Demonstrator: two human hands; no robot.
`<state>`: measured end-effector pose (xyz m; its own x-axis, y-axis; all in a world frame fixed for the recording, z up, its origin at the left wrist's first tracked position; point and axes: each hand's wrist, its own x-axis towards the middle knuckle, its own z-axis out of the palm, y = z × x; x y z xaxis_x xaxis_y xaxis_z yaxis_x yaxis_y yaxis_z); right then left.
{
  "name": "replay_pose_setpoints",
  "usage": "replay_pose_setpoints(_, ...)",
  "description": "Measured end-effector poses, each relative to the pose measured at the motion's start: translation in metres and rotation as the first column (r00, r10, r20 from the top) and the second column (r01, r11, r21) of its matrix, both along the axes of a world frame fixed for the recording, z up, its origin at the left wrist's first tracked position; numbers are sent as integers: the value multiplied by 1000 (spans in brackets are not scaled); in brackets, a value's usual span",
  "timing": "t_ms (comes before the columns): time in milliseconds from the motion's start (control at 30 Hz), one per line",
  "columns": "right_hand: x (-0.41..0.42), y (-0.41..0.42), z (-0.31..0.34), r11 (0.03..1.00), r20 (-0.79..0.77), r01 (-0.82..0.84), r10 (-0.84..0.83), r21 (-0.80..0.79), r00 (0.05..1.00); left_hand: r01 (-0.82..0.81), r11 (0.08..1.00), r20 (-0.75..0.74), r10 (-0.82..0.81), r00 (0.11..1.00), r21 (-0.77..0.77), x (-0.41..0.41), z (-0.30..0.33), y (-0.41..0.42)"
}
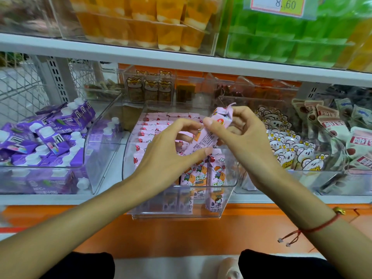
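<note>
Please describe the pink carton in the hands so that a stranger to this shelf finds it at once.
On the lower shelf, find the middle clear bin, between purple cartons and bear packets. Above it, the left hand and right hand pinch one pink carton. Unlike its neighbours packed in the bin, it is lifted and tilted.

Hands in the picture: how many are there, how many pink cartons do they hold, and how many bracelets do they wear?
Hands: 2, the left hand and the right hand
Pink drink carton held between both: 1
Red string bracelet on the right wrist: 1
Total: 4
</note>
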<state>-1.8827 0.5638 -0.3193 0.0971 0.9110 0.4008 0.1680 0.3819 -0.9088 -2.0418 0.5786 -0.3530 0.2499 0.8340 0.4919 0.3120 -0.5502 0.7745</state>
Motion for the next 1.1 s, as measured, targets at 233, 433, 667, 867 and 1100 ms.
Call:
replay_pose_setpoints(233,10,-2,7,974,116,-225,226,-23,967,150,988,105,-147,984,-29,-3,1,4)
replay_pose_setpoints(433,11,-3,5,975,145,-220,215,19,966,202,977,128,-193,973,-68,-1,0,3)
replay_pose_setpoints(667,12,2,7,990,45,-86,91,-116,995,294,831,313,-154,937,-472,1,12,3)
replay_pose_setpoints(867,10,5,5,984,20,34,-31,-175,999,365,694,408,-112,906,-620,8,19,-1)
replay_pose_setpoints(1100,15,3,7,981,32,-184,186,-54,982,270,911,192,-218,957,-311,-6,16,4)
